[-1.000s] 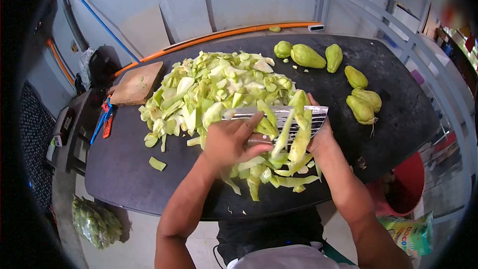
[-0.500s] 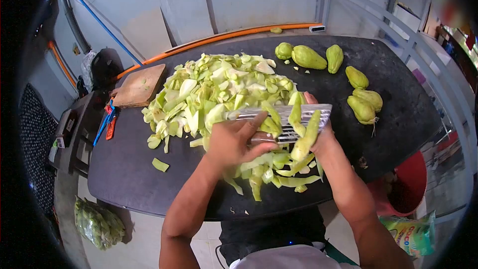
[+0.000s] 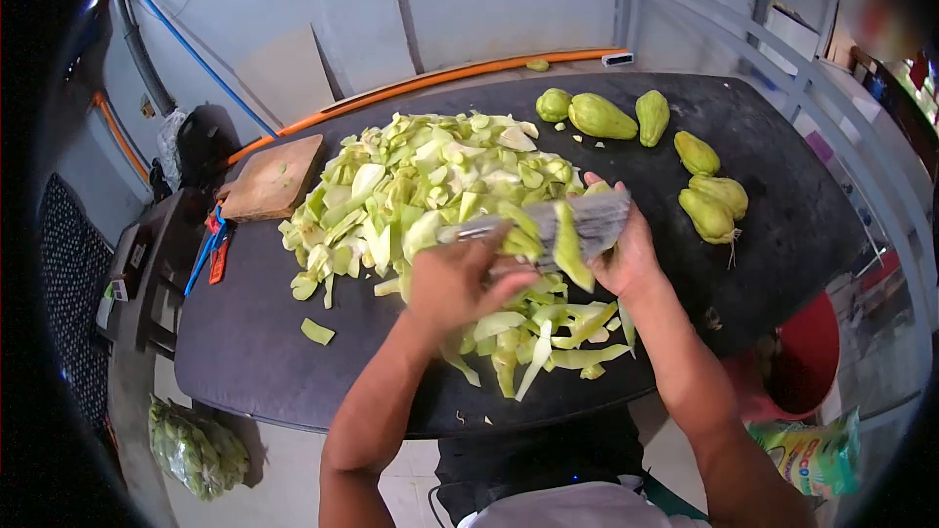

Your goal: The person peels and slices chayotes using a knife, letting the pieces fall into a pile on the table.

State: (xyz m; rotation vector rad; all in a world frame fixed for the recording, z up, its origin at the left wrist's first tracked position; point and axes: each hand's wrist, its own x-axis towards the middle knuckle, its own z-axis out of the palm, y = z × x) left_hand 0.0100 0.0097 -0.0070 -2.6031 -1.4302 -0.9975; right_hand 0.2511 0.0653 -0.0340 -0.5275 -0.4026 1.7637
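Observation:
My left hand (image 3: 455,284) is closed around the handle of a metal slicer (image 3: 602,220), its fingers smeared by motion. The blade reaches right, blurred, with green strips lying across it. Behind and beneath the blade's far end, my right hand (image 3: 631,254) curls, fingertips above and thumb below; what it grips is hidden by the blade. Beyond both hands spreads a big heap of pale green chayote slices (image 3: 421,176). Several longer strips (image 3: 533,342) lie under the slicer, near the table's front.
Several whole chayotes (image 3: 602,117) sit at the back and right of the dark table (image 3: 264,342). A wooden chopping board (image 3: 272,176) and an orange-handled tool (image 3: 218,256) lie left. On the floor are a red bucket (image 3: 820,352) and a bag of greens (image 3: 196,445).
A strip on the blade's right part has dropped onto the pile below. The slicer has tilted and blurred, and more of my right thumb shows beneath it.

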